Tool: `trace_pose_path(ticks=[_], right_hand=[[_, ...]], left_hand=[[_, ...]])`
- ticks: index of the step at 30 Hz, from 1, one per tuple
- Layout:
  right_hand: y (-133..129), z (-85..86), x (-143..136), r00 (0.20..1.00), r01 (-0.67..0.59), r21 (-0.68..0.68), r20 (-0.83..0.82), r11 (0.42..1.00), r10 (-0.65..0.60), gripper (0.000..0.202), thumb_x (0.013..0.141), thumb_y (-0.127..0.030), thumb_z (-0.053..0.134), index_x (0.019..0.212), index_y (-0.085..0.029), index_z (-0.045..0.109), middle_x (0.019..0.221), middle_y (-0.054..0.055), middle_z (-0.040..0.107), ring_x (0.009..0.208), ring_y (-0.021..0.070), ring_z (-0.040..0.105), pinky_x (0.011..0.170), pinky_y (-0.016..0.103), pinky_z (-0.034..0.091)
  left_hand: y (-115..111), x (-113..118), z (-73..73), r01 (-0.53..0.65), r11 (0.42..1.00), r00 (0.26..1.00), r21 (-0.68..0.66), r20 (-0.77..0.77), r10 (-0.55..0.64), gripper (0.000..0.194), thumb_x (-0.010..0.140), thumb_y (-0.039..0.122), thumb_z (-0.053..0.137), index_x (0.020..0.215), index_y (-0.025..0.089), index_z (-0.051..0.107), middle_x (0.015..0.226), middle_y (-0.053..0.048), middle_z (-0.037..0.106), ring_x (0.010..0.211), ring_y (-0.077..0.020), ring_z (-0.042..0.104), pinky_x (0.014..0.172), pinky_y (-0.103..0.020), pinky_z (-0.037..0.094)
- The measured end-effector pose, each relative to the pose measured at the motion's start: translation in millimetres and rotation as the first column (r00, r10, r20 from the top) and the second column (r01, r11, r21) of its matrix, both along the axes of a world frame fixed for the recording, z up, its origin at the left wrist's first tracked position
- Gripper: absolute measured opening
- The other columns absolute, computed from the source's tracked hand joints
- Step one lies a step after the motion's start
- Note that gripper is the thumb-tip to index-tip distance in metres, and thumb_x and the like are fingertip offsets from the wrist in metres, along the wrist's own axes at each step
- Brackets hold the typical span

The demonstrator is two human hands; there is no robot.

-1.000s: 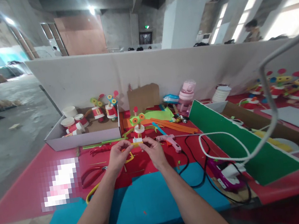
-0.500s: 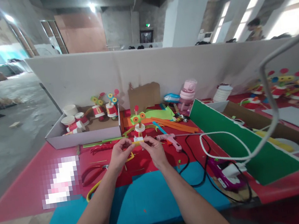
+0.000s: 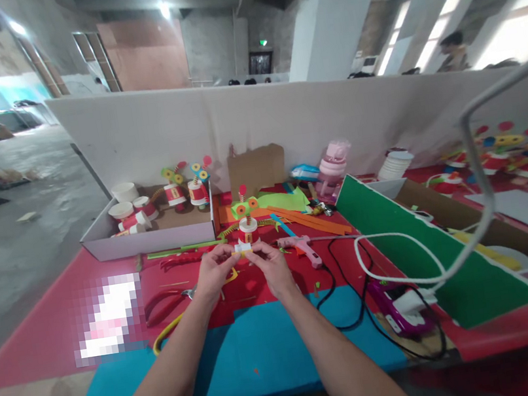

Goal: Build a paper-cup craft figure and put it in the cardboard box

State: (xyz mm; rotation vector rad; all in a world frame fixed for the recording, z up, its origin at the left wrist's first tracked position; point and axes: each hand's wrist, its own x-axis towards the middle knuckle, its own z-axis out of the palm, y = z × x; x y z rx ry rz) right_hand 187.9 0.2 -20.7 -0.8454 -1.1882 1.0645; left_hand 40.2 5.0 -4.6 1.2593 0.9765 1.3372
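Observation:
Between the fingertips of my left hand and my right hand is a small white-and-yellow piece, perhaps folded paper; its exact kind is unclear. Both hands pinch it, one at each end. Just behind it stands a paper-cup figure with a red-and-white body, green head, orange eyes and coiled arms. A pink glue gun lies right of my right hand. Red-handled pliers and a yellow-handled tool, partly under my left forearm, lie to the left.
A white box at the back left holds paper cups and two similar figures. Orange strips lie behind the glue gun. At right are a green panel, a white cable and a purple power strip. A blue mat lies in front.
The small piece appears slightly turned in my fingers, with more white and less yellow showing. Both hands stay nearly in place, and the view has shifted a little.

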Motion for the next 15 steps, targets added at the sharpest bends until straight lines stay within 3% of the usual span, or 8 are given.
trace_pose_path(ticks=[10,15], right_hand=[[2.3,-3.8,-1.6,0.989,-0.081,-0.124,-0.132,0.989,0.064,0.013,0.069,-0.032,0.073,0.076,-0.021,0.071,0.074,-0.002,0.063,0.066,0.0133,0.054,0.067,0.027,0.044],[2.6,-3.7,-0.6,0.986,-0.076,-0.19,-0.158,0.979,0.047,0.025,0.067,-0.034,0.075,0.088,-0.021,0.072,0.08,0.0,0.068,0.069,0.0143,0.058,0.069,0.028,0.047]], left_hand=[[-0.1,-3.0,1.5,0.02,0.996,1.0,-0.087,0.025,-0.018,0.027,0.061,0.031,0.08,0.07,0.015,0.061,0.054,0.005,0.052,0.048,-0.0057,0.042,0.046,-0.018,0.029],[2.2,-4.8,-2.1,-0.006,0.999,1.0,-0.054,-0.02,0.004,0.026,0.064,0.034,0.078,0.071,0.015,0.062,0.057,0.005,0.052,0.048,-0.0059,0.043,0.046,-0.018,0.031]])
